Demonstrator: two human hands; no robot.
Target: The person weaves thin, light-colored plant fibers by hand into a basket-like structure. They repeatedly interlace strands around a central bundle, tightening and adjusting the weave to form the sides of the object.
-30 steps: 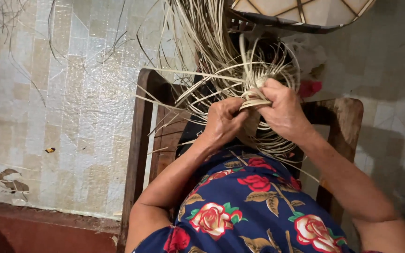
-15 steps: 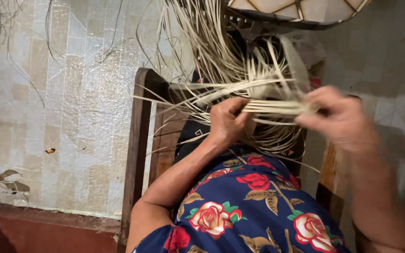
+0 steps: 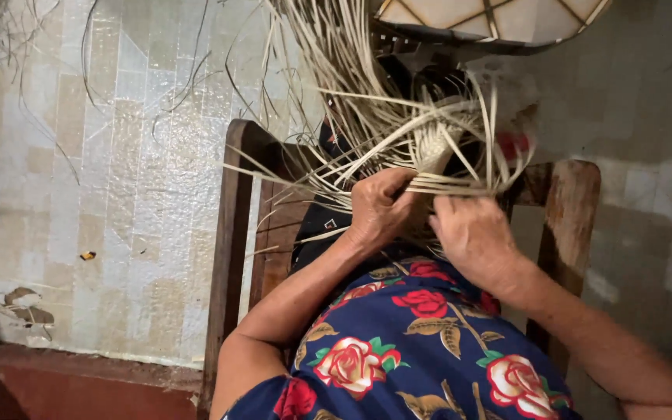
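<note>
Returned from its outward pull, right hand point(image 3: 472, 237) now beside left hand point(image 3: 379, 208), both pinching pale cane strips point(image 3: 398, 132) over wooden chair point(image 3: 231, 233); small woven core point(image 3: 433, 144) formed, most strands loose, unwoven.

Count, head view: two hands, left hand point(image 3: 379, 208) and right hand point(image 3: 472, 237), both closed on straw. One wooden chair point(image 3: 235, 233). One part-woven straw piece point(image 3: 437, 140); loose straw strands point(image 3: 336, 70) too many to count. One pale panelled object point(image 3: 491, 19), far right. One floral garment point(image 3: 414, 342).
</note>
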